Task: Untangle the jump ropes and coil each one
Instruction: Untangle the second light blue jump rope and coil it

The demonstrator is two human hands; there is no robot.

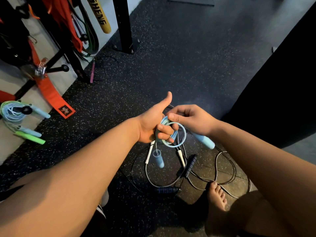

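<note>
The left hand [152, 129] grips the light blue rope [172, 134] in loops, thumb raised; the right hand [189, 120] pinches a strand, winding; next, I'd judge, tuck the dangling handle [159, 159].

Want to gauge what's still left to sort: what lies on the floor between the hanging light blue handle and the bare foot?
In the head view, between the light blue handle and the foot lie a white-handled rope and a dark-handled rope, their cords looped together.
</note>
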